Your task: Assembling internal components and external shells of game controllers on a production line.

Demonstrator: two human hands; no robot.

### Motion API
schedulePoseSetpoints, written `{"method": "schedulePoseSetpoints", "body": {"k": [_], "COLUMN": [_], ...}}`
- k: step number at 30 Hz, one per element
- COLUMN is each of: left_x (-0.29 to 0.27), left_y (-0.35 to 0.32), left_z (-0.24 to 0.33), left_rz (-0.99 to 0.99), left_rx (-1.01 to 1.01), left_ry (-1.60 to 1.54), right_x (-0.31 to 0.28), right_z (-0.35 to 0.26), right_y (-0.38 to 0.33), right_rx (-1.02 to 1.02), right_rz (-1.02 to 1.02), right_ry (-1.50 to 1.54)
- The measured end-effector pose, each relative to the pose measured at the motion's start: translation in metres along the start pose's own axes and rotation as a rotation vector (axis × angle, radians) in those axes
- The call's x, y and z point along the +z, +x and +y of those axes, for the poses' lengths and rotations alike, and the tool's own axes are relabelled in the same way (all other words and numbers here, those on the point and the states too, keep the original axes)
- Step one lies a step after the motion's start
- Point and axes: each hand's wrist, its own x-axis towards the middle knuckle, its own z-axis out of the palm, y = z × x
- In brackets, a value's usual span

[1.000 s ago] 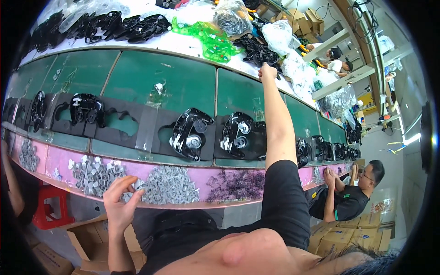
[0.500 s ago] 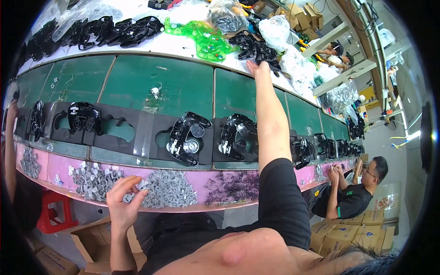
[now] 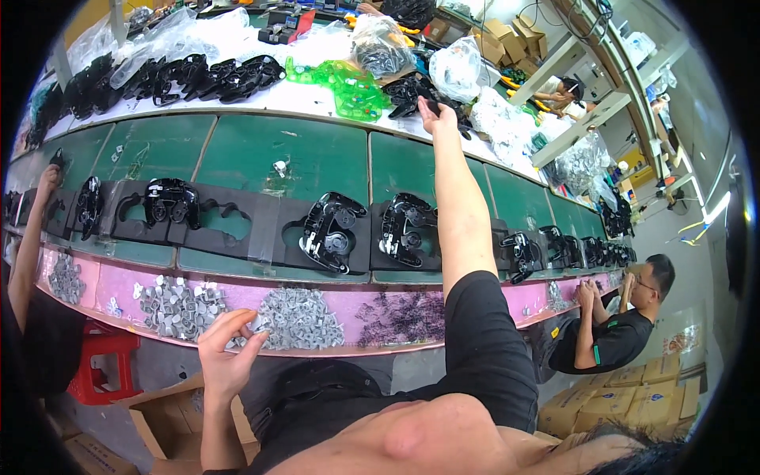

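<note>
1. The black shells (image 3: 404, 93) are found in a heap on the white table (image 3: 305, 99), beyond the green work surface (image 3: 285, 150).
2. The right hand (image 3: 440, 119) is placed at the near edge of this heap, with the arm stretched out; most of the shells are seen ahead and to the left of its fingertips.
3. The heap is laid slantwise, from far left to near right; the long axis of any single shell cannot be made out.
4. The right fingers appear parted, but whether a shell is gripped cannot be told.
5. A small grey part (image 3: 260, 322) is pinched between thumb and forefinger of the left hand (image 3: 227, 348), beside the grey pile (image 3: 299, 317).
6. The black shells are much more nearly reached by the right hand than by the left.
</note>
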Motion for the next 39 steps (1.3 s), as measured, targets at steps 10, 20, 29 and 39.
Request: {"method": "schedulePoseSetpoints", "body": {"k": [10,20,29,39], "left_x": [0.007,0.001,-0.011,0.024], "left_y": [0.005,-0.004,0.04,0.083], "left_z": [0.011,0.019,0.043,0.041], "left_rz": [-0.058,0.001,0.01,0.164], "left_rx": [0.053,0.077,0.331,0.448], "left_ry": [-0.002,0.049,0.173,0.184], "right_x": [-0.027,0.009,0.023,-0.025], "right_z": [-0.037,-0.025,0.081,0.173], "right_y": [-0.019,-0.067,-0.311,-0.479], "right_rx": [0.047,-0.103,-0.167,-0.101], "right_rz": [0.214,-0.043,-0.465,-0.657], "right_ry": [-0.296,-0.494,-0.883,-0.757]}}
